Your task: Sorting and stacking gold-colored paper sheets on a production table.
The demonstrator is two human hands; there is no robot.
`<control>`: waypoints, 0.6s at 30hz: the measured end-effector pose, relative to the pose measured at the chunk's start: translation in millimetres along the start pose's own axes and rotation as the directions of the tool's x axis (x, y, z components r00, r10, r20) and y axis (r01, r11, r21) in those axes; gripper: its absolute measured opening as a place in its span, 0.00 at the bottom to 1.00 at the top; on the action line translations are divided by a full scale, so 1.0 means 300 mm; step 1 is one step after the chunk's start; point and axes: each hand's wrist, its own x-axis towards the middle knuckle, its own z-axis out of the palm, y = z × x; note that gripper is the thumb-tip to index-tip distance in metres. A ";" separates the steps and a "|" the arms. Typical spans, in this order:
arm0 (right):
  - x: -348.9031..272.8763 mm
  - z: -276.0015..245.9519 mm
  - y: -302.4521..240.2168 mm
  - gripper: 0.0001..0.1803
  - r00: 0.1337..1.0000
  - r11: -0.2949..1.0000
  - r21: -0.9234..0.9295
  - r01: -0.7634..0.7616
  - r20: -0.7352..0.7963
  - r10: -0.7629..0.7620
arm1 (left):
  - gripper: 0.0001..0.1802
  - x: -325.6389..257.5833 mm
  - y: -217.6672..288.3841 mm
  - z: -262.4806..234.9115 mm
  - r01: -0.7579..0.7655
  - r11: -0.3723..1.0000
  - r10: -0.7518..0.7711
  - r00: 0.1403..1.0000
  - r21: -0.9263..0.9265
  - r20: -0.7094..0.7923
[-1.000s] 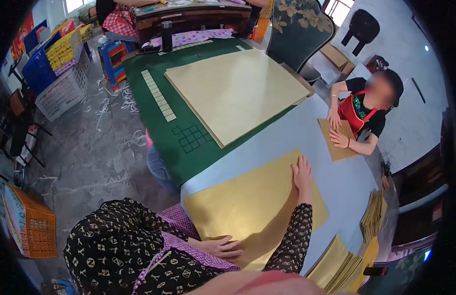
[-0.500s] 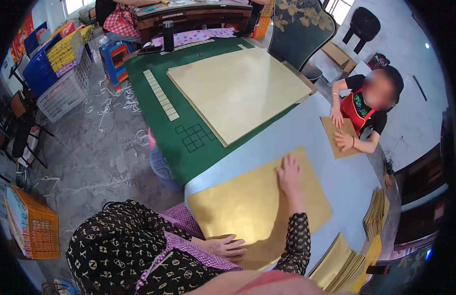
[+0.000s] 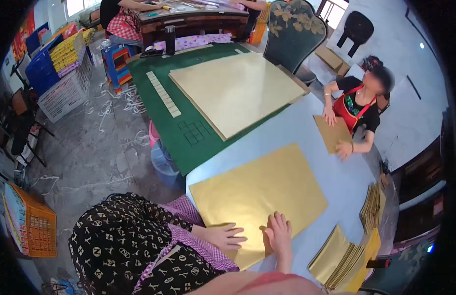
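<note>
A large gold paper sheet (image 3: 260, 189) lies flat on the pale table in front of me. My left hand (image 3: 225, 237) rests palm down on its near left part, fingers stretched out. Close to the sheet's near right edge, my right hand (image 3: 278, 233) lies with fingers extended, pressing on the gold surface. Neither hand grips anything. Farther off, a stack of large pale gold sheets (image 3: 238, 93) sits mostly on a green cloth (image 3: 154, 105).
Across the table, a person (image 3: 358, 105) in a red apron has both hands on a smaller brown-gold sheet (image 3: 333, 133). Folded gold paper bundles (image 3: 343, 258) lie at my right, with another bundle (image 3: 371, 209) beyond. A dark bottle (image 3: 170, 40) stands at the back.
My right hand has slid from the sheet's far edge back toward me, to its near right side. My left hand stays about where it was. The other person's head has turned.
</note>
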 end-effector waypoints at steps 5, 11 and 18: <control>-0.250 -0.011 0.015 0.24 0.922 0.946 0.138 -0.292 -0.222 0.317 | 0.28 0.012 -0.014 0.007 -0.021 0.999 0.027 0.988 0.046 -0.151; -0.397 0.058 0.041 0.24 0.814 0.875 0.088 -0.475 -0.332 0.476 | 0.29 0.074 -0.040 -0.170 0.048 0.998 -0.043 0.989 -0.029 0.143; -0.404 0.097 0.046 0.30 0.790 0.864 0.109 -0.492 -0.360 0.495 | 0.22 0.126 -0.052 -0.261 0.002 0.996 0.012 0.986 -0.085 0.165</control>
